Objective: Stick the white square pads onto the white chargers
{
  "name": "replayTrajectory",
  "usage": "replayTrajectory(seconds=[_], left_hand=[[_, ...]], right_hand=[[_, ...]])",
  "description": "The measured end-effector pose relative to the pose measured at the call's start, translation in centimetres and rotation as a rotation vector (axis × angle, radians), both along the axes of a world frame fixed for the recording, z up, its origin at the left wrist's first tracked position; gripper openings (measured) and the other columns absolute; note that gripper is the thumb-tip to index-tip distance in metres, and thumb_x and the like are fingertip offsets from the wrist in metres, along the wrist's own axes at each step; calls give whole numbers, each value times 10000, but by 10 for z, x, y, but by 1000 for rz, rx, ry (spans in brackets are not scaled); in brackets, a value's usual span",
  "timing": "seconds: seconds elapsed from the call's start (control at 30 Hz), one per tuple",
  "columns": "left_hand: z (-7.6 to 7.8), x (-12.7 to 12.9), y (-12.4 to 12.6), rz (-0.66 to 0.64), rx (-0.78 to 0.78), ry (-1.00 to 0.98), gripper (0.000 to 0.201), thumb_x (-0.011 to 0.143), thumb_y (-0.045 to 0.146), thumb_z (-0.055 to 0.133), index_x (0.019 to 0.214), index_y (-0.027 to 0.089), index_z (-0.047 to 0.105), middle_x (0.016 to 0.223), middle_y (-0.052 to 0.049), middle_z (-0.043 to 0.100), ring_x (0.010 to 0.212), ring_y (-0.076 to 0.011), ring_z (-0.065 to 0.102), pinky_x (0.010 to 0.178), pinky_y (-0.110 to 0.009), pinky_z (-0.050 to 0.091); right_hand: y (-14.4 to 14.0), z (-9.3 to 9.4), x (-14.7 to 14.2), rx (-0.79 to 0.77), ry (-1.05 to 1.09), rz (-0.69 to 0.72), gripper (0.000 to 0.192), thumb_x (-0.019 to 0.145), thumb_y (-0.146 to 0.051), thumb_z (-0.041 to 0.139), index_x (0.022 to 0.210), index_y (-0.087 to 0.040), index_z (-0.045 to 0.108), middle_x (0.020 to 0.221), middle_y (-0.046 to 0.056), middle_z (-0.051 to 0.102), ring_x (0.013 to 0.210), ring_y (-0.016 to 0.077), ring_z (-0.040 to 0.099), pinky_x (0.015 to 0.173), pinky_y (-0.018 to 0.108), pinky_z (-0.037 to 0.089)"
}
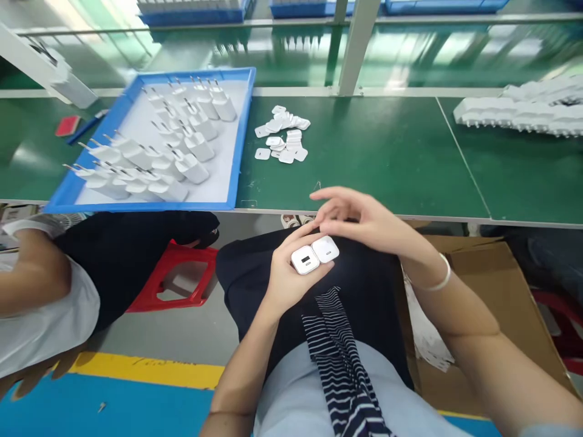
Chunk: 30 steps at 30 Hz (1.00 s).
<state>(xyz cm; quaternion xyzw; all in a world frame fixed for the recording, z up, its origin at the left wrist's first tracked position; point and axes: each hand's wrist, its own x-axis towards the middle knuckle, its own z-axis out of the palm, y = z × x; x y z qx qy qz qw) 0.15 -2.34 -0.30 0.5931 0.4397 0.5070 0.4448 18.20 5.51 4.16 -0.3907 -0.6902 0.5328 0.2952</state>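
Two white charger plugs [306, 260] lie side by side in my left hand [286, 267], with their port ends facing up. The left one shows a dark rectangle above a small slot; the right one shows only a slot. My fingers are closed round their sides, over my lap. Just above and to the right, my right hand [359, 218] hovers with its index finger and thumb apart and the other fingers bent. It appears to hold nothing, and its thumb tip is close to my left fingertips. Small white cover plates [286, 156] lie in a loose pile on the green bench [373, 152].
A blue-rimmed tray [234, 176] of several white plugs with metal pins stands on the left. More white plugs [510, 112] are lined up at the far right. A cardboard box [496, 291] is beside my right leg. Another person [40, 273] sits at left near a red stool [200, 279].
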Motion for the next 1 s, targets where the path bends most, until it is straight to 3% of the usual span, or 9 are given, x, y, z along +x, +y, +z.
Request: replayTrajectory(seconds=[0.1,0.23,0.33,0.43,0.57,0.67,0.77,0.87,1.0], left_hand=[[-3,-7,-4,17,-31,-14,403,732,177,852,1124,219,770,1273,-101,727,1228,-259,672,1115,-418,514],[-9,-10,-15,11,-75,-18,415,724,165,845,1129,214,767,1281,-109,723,1221,-262,676,1097,-422,526],[-17,-11,-21,3,-143,19,416,705,147,840,1111,205,770,1268,-117,729,1214,-271,679,1090,-436,527],[-25,-11,-24,-1,-200,26,396,685,151,846,1074,189,778,1240,-129,741,1194,-283,687,1077,-452,532],[-23,-12,-24,24,-214,-54,434,700,229,865,1119,173,766,1238,-143,741,1182,-284,695,1069,-446,536],[-15,-15,-21,95,-198,-119,454,735,255,853,1172,185,750,1238,-133,745,1138,-263,717,1034,-408,557],[-7,-21,-16,113,-194,-171,467,723,225,866,1177,206,754,1234,-117,751,1126,-256,726,996,-362,578],[-1,-25,-12,-87,-254,-345,522,665,191,900,1168,225,762,1277,-129,731,1136,-294,732,943,-362,612],[2,-26,-9,-382,-387,-640,497,631,219,915,1108,210,777,1319,-178,698,1118,-386,730,879,-467,647]], right_hand=[[60,7,-15,272,-278,-234,320,840,-304,771,1129,-200,682,1048,56,719,871,183,645,816,347,522],[123,5,-37,296,-507,-316,220,880,-277,747,1056,-156,694,1109,87,719,957,188,648,940,388,527],[142,-2,-47,285,-557,-332,200,941,-331,692,1035,-154,687,1122,75,701,1019,203,667,937,428,557],[147,-7,-48,283,-521,-349,188,772,-163,824,738,-182,640,907,58,718,894,224,667,915,457,553],[129,0,-41,262,-390,-343,330,720,-32,777,644,-230,525,674,3,635,636,188,627,723,415,558],[84,11,-33,265,-114,-178,200,789,-122,751,734,-227,590,701,-10,631,539,133,564,538,322,471],[31,18,-22,311,-7,-92,130,817,-232,773,749,-217,664,635,-35,578,526,97,465,482,277,372],[-1,16,-8,239,77,-45,98,828,-255,776,763,-225,709,612,-47,579,487,85,447,436,264,354],[-7,5,6,265,193,78,76,833,-196,763,786,-253,748,797,-4,711,708,143,644,583,292,513]])
